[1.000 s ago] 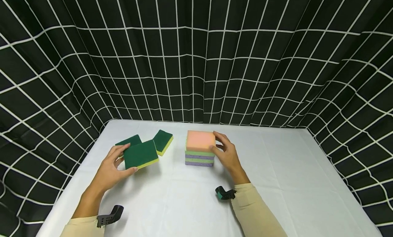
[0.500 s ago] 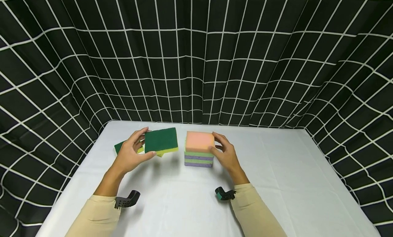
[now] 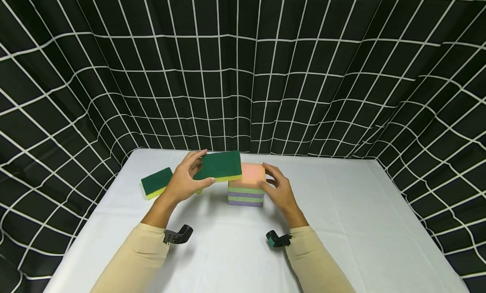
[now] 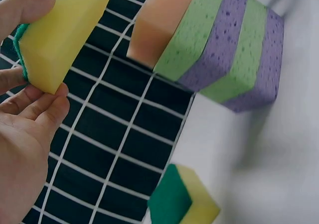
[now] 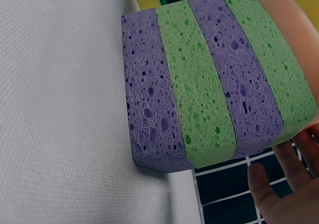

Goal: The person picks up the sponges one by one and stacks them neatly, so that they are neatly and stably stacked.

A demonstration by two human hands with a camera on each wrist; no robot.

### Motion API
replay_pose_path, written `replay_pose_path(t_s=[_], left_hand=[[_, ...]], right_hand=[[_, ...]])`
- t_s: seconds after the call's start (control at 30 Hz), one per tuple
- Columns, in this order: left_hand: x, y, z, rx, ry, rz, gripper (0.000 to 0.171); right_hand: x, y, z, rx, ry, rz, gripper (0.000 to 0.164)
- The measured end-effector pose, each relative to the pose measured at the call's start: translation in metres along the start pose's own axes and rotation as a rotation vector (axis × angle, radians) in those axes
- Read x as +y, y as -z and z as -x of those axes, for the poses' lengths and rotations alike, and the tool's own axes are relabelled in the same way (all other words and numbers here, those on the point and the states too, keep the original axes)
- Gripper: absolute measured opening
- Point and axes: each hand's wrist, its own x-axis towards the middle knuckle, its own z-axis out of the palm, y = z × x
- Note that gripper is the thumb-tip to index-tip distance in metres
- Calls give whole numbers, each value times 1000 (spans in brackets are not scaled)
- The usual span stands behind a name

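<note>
My left hand point(image 3: 186, 179) grips a green-and-yellow scouring sponge point(image 3: 222, 164) by its left end, green face up. It is held in the air, overlapping the left part of the stack in the head view. The left wrist view shows thumb and fingertips pinching its yellow foam point(image 4: 70, 40). My right hand point(image 3: 281, 189) holds the right end of a peach-orange sponge point(image 3: 253, 174), thumb at the front corner and fingers at the back. That sponge lies on top of several green and purple porous sponges point(image 5: 209, 84), stacked in alternating colours on the table.
Another scouring sponge point(image 3: 156, 181) lies on the white-covered table point(image 3: 228, 251) left of the left hand. One more, mostly hidden behind that hand in the head view, shows its green pad point(image 4: 169, 199) in the left wrist view. A black gridded curtain point(image 3: 243, 73) surrounds the table.
My left hand has carried the scouring sponge rightward and a little away from me, from the loose sponges to the stack. The right hand has stayed at the peach-orange sponge.
</note>
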Motion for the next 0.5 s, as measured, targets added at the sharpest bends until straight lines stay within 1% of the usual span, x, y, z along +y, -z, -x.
replay_pose_path(t_s=[0.23, 0.4, 0.5], left_hand=[[1, -16, -15, -33, -1, 52, 81], [0, -23, -21, -49, 8, 82, 80], [0, -27, -24, -61, 2, 89, 80]], right_hand=[[-1, 0, 0, 9, 18, 12, 53], [0, 0, 0, 3, 23, 2, 53], [1, 0, 1, 3, 18, 2, 54]])
